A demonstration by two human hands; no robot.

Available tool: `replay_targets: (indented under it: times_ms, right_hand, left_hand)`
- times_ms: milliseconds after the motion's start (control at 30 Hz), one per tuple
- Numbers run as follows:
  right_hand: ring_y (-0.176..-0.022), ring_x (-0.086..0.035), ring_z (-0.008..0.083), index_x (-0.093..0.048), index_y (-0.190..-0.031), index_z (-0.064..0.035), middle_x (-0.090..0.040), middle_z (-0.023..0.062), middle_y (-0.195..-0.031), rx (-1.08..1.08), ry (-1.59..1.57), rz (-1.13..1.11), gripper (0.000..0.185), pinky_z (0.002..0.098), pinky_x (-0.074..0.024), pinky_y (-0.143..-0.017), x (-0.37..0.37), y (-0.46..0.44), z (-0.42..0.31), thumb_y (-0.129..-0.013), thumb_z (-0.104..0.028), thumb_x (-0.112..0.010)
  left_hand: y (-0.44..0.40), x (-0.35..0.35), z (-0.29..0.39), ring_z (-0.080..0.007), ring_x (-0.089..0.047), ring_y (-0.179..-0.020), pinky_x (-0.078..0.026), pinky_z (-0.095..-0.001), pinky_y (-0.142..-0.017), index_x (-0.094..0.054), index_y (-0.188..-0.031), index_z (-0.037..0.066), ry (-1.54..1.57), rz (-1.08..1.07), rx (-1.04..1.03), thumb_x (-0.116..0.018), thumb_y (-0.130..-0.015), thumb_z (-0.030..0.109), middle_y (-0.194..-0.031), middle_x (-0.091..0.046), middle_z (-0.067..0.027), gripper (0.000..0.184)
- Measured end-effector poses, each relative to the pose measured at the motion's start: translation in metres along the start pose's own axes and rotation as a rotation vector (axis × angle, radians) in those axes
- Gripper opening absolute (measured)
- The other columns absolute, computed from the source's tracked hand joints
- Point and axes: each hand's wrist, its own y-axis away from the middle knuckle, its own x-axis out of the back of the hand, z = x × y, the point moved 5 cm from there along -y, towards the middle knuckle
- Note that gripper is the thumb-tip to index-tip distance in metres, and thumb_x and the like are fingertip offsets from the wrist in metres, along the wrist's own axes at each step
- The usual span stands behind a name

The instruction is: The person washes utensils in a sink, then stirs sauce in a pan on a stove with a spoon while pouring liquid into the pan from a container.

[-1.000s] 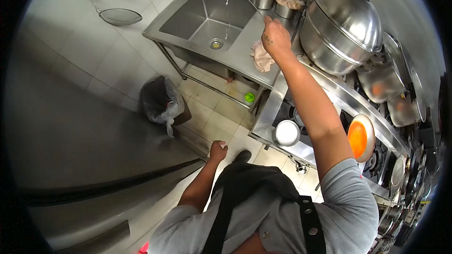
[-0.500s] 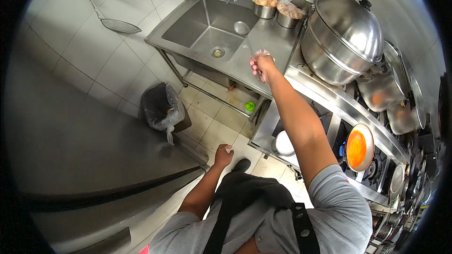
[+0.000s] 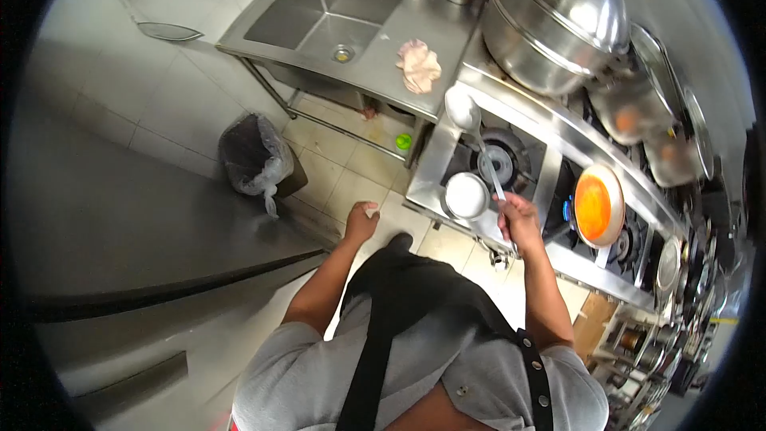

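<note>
My right hand is closed round the handle of a metal ladle. The ladle's bowl is over the back edge of the stove, and its handle passes above a burner. Just left of that hand, a round container with a white top or contents stands on the stove. Low over the floor hangs my left hand, its fingers loosely curled and apart from the thumb; I see nothing held. A crumpled pinkish cloth lies on the steel counter beside the sink.
Orange liquid fills a pan beside a blue flame. A large domed steamer pot stands behind the stove front. Water runs into the sink. A lined bin stands below, and a dark appliance surface is on the left.
My right hand has drawn the ladle back from the counter by the sink to over the stove. The pinkish cloth now lies uncovered on the counter. The view has shifted slightly.
</note>
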Motion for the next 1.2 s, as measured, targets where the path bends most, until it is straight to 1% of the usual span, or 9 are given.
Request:
replay_targets:
  times_ms: [67, 133, 233, 400, 633, 733, 900, 1000, 1200]
  right_hand:
    - [-0.037, -0.040, 0.0058, -0.061, -0.100, -0.0010, -0.050, 0.0004, -0.053, 0.013, 0.137, 0.050, 0.019, 0.0199, -0.0300, -0.034, 0.027, 0.029, 0.037, -0.087, -0.013, -0.052]
    - [-0.046, -0.048, 0.0094, -0.062, -0.101, 0.0008, -0.054, 0.0050, -0.055, -0.053, 0.334, 0.108, 0.026, 0.0252, -0.0383, -0.045, 0.046, 0.055, 0.059, -0.085, -0.017, -0.051]
    - [-0.060, -0.059, 0.0250, -0.062, -0.101, -0.0011, -0.059, 0.0141, -0.063, -0.048, 0.548, 0.165, 0.026, 0.0345, -0.0451, -0.060, 0.056, 0.077, 0.083, -0.085, -0.019, -0.050]
    - [-0.080, -0.059, 0.0400, -0.062, -0.099, -0.0027, -0.063, 0.0217, -0.082, 0.005, 0.782, 0.228, 0.025, 0.0449, -0.0465, -0.073, 0.052, 0.094, 0.088, -0.086, -0.020, -0.049]
    - [-0.077, -0.061, 0.0387, -0.059, -0.093, -0.0038, -0.063, 0.0213, -0.081, 0.022, 0.982, 0.244, 0.020, 0.0474, -0.0481, -0.071, 0.043, 0.100, 0.078, -0.085, -0.018, -0.047]
    - [-0.073, -0.062, 0.0374, -0.058, -0.092, -0.0044, -0.063, 0.0210, -0.079, 0.045, 1.051, 0.231, 0.019, 0.0466, -0.0490, -0.067, 0.041, 0.100, 0.079, -0.086, -0.018, -0.046]
    - [-0.069, -0.064, 0.0330, -0.058, -0.100, -0.0065, -0.063, 0.0184, -0.080, 0.039, 1.198, 0.258, 0.020, 0.0421, -0.0506, -0.063, 0.037, 0.108, 0.077, -0.086, -0.014, -0.046]
    - [-0.069, -0.064, 0.0301, -0.056, -0.108, -0.0082, -0.062, 0.0153, -0.081, 0.192, 1.270, 0.418, 0.025, 0.0401, -0.0507, -0.061, 0.035, 0.118, 0.082, -0.087, -0.012, -0.046]
    - [-0.069, -0.062, 0.0293, -0.055, -0.115, -0.0127, -0.059, 0.0115, -0.078, 0.116, 1.147, 0.444, 0.029, 0.0411, -0.0495, -0.061, 0.032, 0.123, 0.095, -0.088, -0.015, -0.046]
  left_hand:
    - [-0.008, -0.016, -0.004, -0.0323, -0.056, -0.099, -0.044, -0.0358, -0.088, -0.063, -0.093, 0.003, 0.035, -0.027, -0.001, -0.067, -0.073, 0.015, -0.100, -0.059, -0.0173, 0.024]
    - [-0.010, -0.023, 0.020, -0.0305, -0.056, -0.098, -0.044, -0.0351, -0.087, -0.063, -0.094, 0.003, 0.027, -0.060, 0.002, -0.066, -0.074, 0.013, -0.100, -0.060, -0.0156, 0.022]
    - [-0.014, -0.037, 0.057, -0.0240, -0.058, -0.098, -0.044, -0.0325, -0.087, -0.064, -0.093, 0.005, 0.004, -0.084, -0.170, -0.065, -0.075, 0.011, -0.100, -0.062, -0.0103, 0.019]
    - [-0.017, -0.067, 0.094, -0.0280, -0.056, -0.099, -0.044, -0.0335, -0.088, -0.063, -0.094, 0.005, 0.075, -0.131, -0.288, -0.063, -0.074, 0.010, -0.100, -0.060, -0.0130, 0.020]
    - [-0.015, -0.084, 0.134, -0.0276, -0.056, -0.099, -0.043, -0.0339, -0.088, -0.062, -0.097, 0.003, 0.117, -0.113, -0.420, -0.063, -0.074, 0.008, -0.100, -0.059, -0.0135, 0.024]
    - [-0.014, -0.087, 0.146, -0.0216, -0.058, -0.092, -0.045, -0.0310, -0.084, -0.061, -0.100, 0.002, 0.034, -0.122, -0.414, -0.063, -0.076, 0.009, -0.097, -0.062, -0.0096, 0.025]
    - [-0.029, -0.106, 0.137, -0.0203, -0.060, -0.081, -0.048, -0.0313, -0.076, -0.059, -0.100, 0.001, 0.153, -0.169, -0.210, -0.066, -0.076, 0.013, -0.091, -0.062, -0.0108, 0.028]
    - [-0.043, -0.120, 0.123, -0.0177, -0.060, -0.073, -0.049, -0.0295, -0.070, -0.059, -0.098, 0.000, 0.203, -0.206, -0.101, -0.065, -0.078, 0.014, -0.084, -0.063, -0.0086, 0.026]
    - [-0.056, -0.125, 0.115, -0.0134, -0.058, -0.065, -0.048, -0.0267, -0.061, -0.059, -0.093, 0.001, 0.392, -0.235, 0.033, -0.061, -0.084, 0.015, -0.077, -0.062, -0.0059, 0.017]
